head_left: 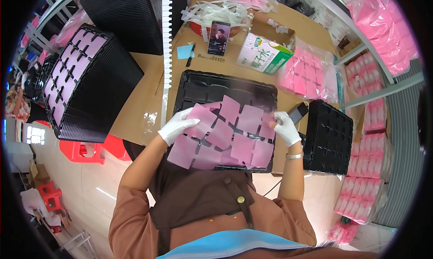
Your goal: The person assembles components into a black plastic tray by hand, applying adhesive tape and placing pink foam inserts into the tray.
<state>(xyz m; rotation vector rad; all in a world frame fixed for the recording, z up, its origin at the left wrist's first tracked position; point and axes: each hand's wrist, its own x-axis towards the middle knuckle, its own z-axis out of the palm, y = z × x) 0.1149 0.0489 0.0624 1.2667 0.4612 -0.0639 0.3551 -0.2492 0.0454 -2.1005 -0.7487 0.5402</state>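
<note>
A black plastic tray (189, 94) lies on the cardboard-covered table in front of me. Over it spread several thin pink square sheets (221, 135), overlapping and partly slanted. White gloves cover both hands. My left hand (178, 126) is closed, its thumb and fingers pinching the edge of a sheet at the upper left. On the other side, my right hand (287, 129) pinches the edge of a sheet at the tray's right rim. One bare fingertip shows there. Beneath the sheets, most of the tray's compartments are hidden.
A tall stack of black trays (97, 94) topped with pink sheets stands left. More black trays (329, 139) sit at right beside a dark box-shaped object (297, 112). Behind are a phone (218, 38), a pen (190, 56), a carton (264, 54) and bagged pink sheets (306, 74).
</note>
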